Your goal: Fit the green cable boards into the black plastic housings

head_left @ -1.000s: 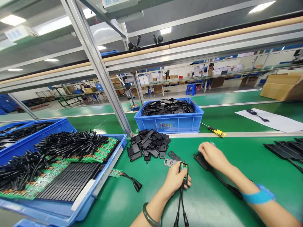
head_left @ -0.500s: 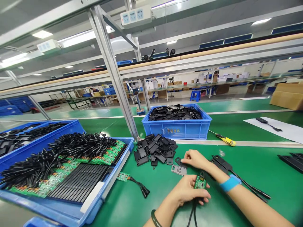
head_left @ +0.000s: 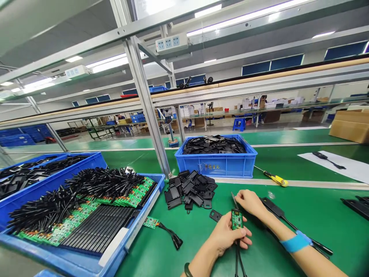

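My left hand (head_left: pixel 227 232) is closed round a green circuit board (head_left: pixel 236 220), its thumb across the lower end. Two black cables (head_left: pixel 237 257) hang from the board towards the front of the bench. Just above it, my right hand (head_left: pixel 249 203) pinches a thin flat plastic cover (head_left: pixel 233 198), seen nearly edge-on. A black cover plate (head_left: pixel 215 215) with small holes lies on the green mat beside my left hand. Behind it is a loose pile of black plastic housings (head_left: pixel 190 188). Under my right wrist rests a black cased unit with cables (head_left: pixel 272 207).
At left, a blue tray (head_left: pixel 150 206) holds circuit boards with black cables. A blue bin (head_left: pixel 215 165) of black parts stands at the back. A yellow screwdriver (head_left: pixel 276 179) lies right of it. One circuit board (head_left: pixel 151 222) lies beside the tray. A metal post (head_left: pixel 150 104) rises behind.
My right hand has lifted a flat cover from the mat and brought it near the top of the board. My left hand still holds the board, now more upright. The view has tilted up slightly.
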